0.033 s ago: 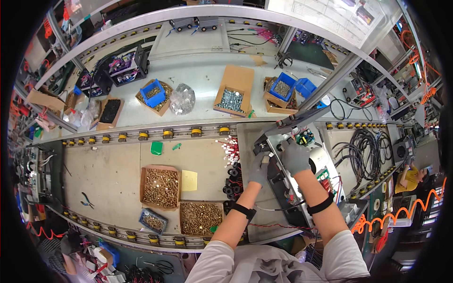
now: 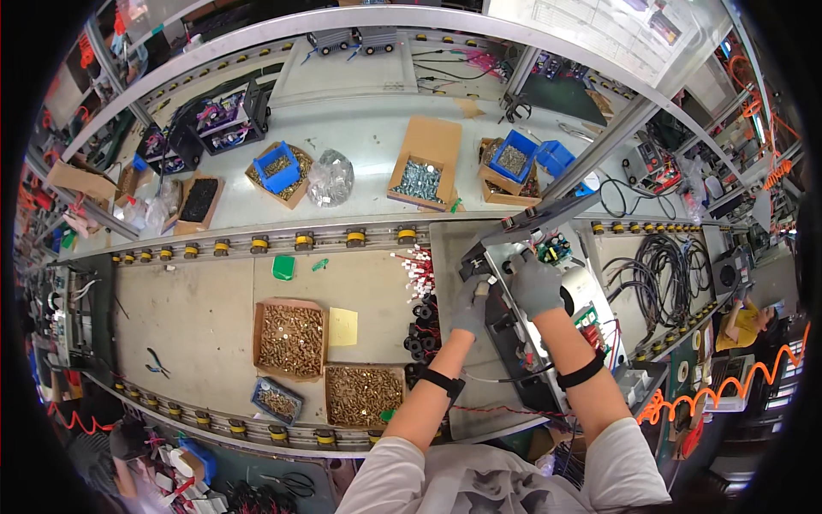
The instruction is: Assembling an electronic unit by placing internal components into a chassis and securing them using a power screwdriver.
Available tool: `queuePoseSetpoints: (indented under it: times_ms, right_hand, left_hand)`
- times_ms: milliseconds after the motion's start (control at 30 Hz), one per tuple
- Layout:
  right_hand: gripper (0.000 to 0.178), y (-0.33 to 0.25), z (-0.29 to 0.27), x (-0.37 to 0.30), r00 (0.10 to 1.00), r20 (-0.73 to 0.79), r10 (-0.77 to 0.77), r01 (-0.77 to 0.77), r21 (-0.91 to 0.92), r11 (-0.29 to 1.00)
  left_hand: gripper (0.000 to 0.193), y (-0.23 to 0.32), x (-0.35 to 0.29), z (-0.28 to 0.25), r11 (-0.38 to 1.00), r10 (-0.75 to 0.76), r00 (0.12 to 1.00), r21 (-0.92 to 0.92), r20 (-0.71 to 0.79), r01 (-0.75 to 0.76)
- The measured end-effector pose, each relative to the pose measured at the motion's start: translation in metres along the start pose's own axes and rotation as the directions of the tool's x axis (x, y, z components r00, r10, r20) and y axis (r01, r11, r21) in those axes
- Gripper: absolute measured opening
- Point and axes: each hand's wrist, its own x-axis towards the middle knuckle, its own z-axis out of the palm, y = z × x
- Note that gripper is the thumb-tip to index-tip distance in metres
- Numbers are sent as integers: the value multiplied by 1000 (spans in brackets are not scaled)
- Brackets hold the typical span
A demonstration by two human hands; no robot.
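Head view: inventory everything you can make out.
Open electronics unit: one, black and silver, right of centre
Boxes of brassy pieces: two, brown, near bench
Small tray: one, blue, beside the boxes
Pliers: one, blue handles, bench left
Paper: one, yellow, beside the boxes
Connectors: many, red and white, left of unit
Cables: several, black, right of unit
Bins: at least three, blue, far shelf
Plastic bag: one, clear, far shelf
Beyond these: too small to count
Left hand: one, grey glove, unit's left edge
Right hand: one, grey glove, at the unit
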Motion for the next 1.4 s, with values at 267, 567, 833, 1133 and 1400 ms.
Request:
queuePoseSetpoints:
  times_ms: [267, 567, 833, 1133, 1400]
  right_hand:
    - [21, 7, 5, -7, 982, -187, -35, 63, 144, 988]
    - [21, 7, 10, -8, 964, -267, -22, 83, 220, 972]
    - [29, 7, 22, -8, 934, -353, -58, 127, 176, 976]
    - [33, 8, 21, -7, 925, -374, -64, 141, 183, 973]
    - [31, 4, 21, -5, 916, -398, -58, 141, 181, 973]
  left_hand:
    - [20, 18, 9, 14, 990, -141, 989, 26, 40, 140]
    - [21, -21, 26, 27, 912, -248, 956, -295, 154, 284]
    - [17, -6, 34, 15, 964, -112, 977, -217, 183, 151]
    - [14, 22, 42, 12, 991, -125, 978, 58, 164, 117]
    - [23, 11, 38, 16, 985, -84, 980, -135, 182, 110]
